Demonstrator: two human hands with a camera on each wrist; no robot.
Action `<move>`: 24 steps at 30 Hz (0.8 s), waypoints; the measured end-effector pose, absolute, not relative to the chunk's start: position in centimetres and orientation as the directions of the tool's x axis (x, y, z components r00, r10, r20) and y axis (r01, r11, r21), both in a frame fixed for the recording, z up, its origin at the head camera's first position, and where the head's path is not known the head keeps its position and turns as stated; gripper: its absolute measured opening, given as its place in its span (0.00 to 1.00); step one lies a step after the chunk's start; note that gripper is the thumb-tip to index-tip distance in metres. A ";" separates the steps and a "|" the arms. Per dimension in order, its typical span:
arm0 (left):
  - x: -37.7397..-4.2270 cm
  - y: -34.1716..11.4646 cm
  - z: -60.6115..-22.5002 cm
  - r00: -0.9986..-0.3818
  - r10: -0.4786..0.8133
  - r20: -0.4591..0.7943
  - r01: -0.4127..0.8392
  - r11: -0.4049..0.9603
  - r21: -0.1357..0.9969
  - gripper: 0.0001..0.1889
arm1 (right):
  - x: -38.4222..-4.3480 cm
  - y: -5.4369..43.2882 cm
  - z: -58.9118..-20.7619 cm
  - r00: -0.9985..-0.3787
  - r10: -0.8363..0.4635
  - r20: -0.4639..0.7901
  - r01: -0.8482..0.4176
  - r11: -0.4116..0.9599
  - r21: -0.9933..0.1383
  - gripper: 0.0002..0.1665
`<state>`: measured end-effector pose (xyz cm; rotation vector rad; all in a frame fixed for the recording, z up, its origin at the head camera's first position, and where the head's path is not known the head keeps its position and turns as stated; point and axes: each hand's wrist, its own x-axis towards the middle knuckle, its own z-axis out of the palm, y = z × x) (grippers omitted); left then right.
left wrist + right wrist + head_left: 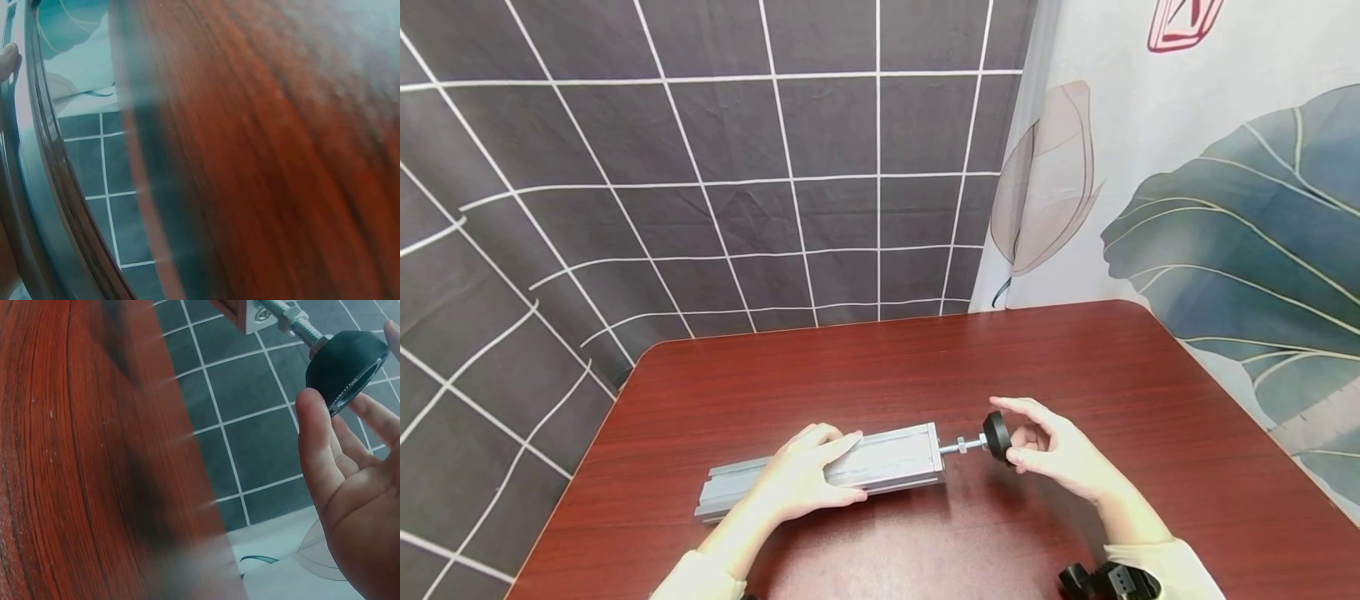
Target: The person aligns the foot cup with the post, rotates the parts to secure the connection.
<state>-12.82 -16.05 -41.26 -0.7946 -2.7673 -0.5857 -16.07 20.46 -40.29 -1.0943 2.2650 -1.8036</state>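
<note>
Round black foot in the right hand [1054, 443]

The foot [997, 438] sits on a threaded silver metal rod [962, 446] at the right end of a long silver-grey metal bar [895, 457]. The right hand's thumb and fingers hold its rim; the left hand [805, 471] grips the bar, above a red-brown wood-grained surface [970, 350]. The step seems to be handling the foot; turning it would call for a steady bar.

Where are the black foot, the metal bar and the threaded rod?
Black foot [339, 365], right wrist view: on its dark outer side.
Metal bar [891, 457], head view: on its top face.
Threaded rod [306, 330], right wrist view: on its bare threads.
</note>
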 end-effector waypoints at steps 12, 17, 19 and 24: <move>-12.8 -16.1 -41.3 -0.848 0.440 0.295 0.522 0.787 0.329 0.36 | -15.8 20.6 -40.3 -0.722 -0.592 0.357 -0.452 0.013 -0.892 0.42; -12.8 -16.1 -41.3 -0.849 0.442 0.288 0.522 0.785 0.333 0.36 | -15.8 20.5 -40.2 -0.768 -0.542 0.341 -0.449 0.077 -0.890 0.36; -12.8 -16.1 -41.4 -0.850 0.443 0.284 0.521 0.786 0.334 0.36 | -15.8 20.4 -40.3 -0.783 -0.526 0.331 -0.437 0.086 -0.895 0.33; -12.8 -16.0 -41.3 -0.850 0.445 0.283 0.523 0.782 0.339 0.36 | -15.9 20.4 -40.3 -0.793 -0.516 0.324 -0.407 0.052 -0.912 0.31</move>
